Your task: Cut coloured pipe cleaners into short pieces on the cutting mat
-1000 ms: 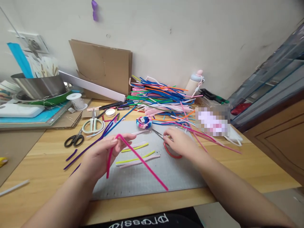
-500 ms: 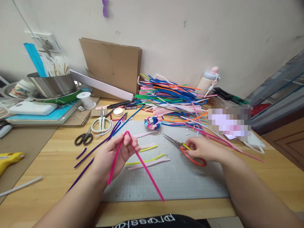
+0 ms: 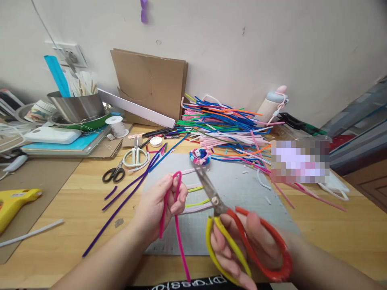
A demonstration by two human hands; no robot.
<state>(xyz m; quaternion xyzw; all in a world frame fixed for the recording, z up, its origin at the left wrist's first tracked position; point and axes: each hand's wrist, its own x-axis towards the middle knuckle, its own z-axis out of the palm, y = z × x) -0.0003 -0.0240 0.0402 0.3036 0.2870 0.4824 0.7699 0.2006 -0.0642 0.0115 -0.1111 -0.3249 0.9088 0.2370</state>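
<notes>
My left hand [image 3: 161,205] is closed on a magenta pipe cleaner [image 3: 179,237], bent double so that its fold stands above my fingertips and both ends hang down. In my right hand [image 3: 229,241] is a pair of scissors [image 3: 222,209] with one yellow and one red handle, my fingers through the loops. The blades point up and away, apart from the pipe cleaner. Beneath, on the grey cutting mat [image 3: 236,189], lie short yellow and pale pink pipe cleaner pieces, partly hidden by my left hand. A braided multicoloured ring [image 3: 200,157] sits at the mat's far edge.
Behind the mat is a heap of coloured pipe cleaners [image 3: 226,125]. To the left lie purple pipe cleaners [image 3: 121,195], black scissors [image 3: 114,173], white-handled scissors [image 3: 136,157] and a yellow glue gun [image 3: 18,205]. A bottle [image 3: 270,104] stands against the wall.
My right hand has lifted the scissors off the mat and brought them nearer and leftward, turning palm up. The magenta pipe cleaner's two legs have come closer together in my left hand.
</notes>
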